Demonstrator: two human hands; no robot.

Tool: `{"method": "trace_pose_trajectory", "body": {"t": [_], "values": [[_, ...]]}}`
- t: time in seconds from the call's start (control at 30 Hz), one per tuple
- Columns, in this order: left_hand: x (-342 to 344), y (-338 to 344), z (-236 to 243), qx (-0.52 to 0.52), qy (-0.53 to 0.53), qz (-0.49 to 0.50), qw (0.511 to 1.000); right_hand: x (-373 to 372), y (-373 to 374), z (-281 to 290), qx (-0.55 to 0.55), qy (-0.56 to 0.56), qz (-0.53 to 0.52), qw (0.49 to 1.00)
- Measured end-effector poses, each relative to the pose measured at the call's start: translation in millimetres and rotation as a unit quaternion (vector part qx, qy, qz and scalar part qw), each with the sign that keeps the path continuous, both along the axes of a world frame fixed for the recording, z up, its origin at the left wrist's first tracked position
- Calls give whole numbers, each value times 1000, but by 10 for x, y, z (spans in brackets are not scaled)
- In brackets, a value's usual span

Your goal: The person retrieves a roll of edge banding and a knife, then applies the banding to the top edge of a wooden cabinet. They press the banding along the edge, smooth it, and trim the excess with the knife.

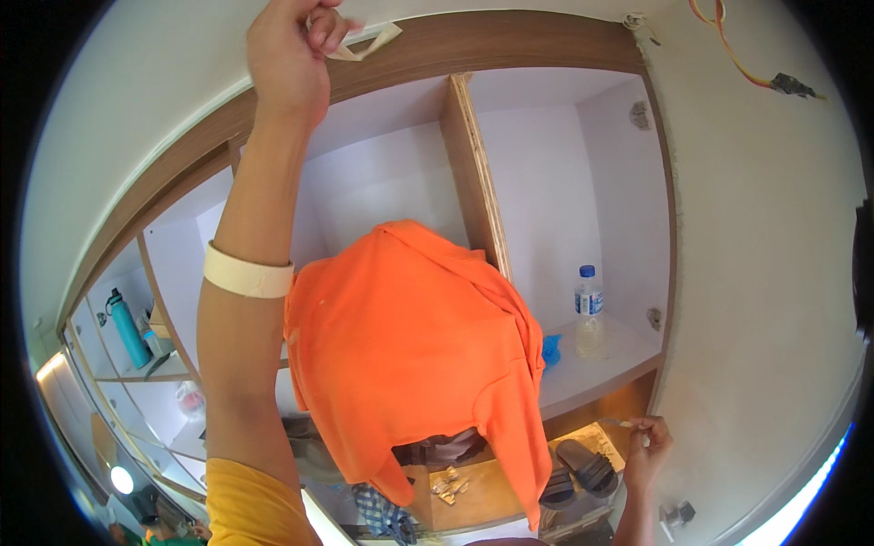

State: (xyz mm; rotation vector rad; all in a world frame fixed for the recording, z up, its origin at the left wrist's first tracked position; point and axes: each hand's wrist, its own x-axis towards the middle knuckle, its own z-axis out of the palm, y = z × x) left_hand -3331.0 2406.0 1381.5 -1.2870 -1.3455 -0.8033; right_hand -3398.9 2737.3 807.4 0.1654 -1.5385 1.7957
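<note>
My left hand [296, 41] is raised to the brown wooden trim [510, 36] along the cabinet top. Its fingers are curled at a loose, folded strip of masking tape [369, 44]. Around my left forearm sits a roll of masking tape [248, 273], worn like a bangle. Lower right, my right hand [648, 441] is closed in a pinch beside the cabinet's lower edge. A thin, pale bit shows at its fingertips, too small to name. Between my arms an orange long-sleeved garment [410, 346] is draped; what bears it is hidden.
Behind is an open white-lined cabinet with a wooden divider [478, 173]. A water bottle [588, 309] and blue crumpled item [551, 350] stand on its right shelf. Sandals [587, 469] lie below. A teal flask [127, 329] stands left. Loose wires [742, 64] hang top right.
</note>
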Motion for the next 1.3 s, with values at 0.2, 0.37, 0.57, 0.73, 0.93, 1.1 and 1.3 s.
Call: {"method": "trace_pose_trajectory", "body": {"t": [0.2, 0.37, 0.57, 0.73, 0.93, 1.1, 1.3], "values": [[-40, 704, -227, 61, 163, 659, 732, -8, 123, -112, 13, -5, -18, 1000], [-168, 331, -86, 27, 70, 773, 630, -36, 151, -120, 13, -1, -15, 1000], [-198, 57, -35, 85, -30, 649, 756, -36, 61, -21, -2, -17, 16, 1000], [-115, -134, 41, 106, -113, 573, 805, -45, -34, 17, 16, -14, 23, 999], [-79, -365, 169, 84, -85, 572, 811, 20, -167, 76, 27, 8, 28, 999], [-63, -401, 161, 40, -75, 585, 807, 118, -257, 63, 30, 19, 0, 999], [-70, -455, 133, 38, -80, 567, 819, 148, -325, -84, 17, 21, 9, 1000]]}}
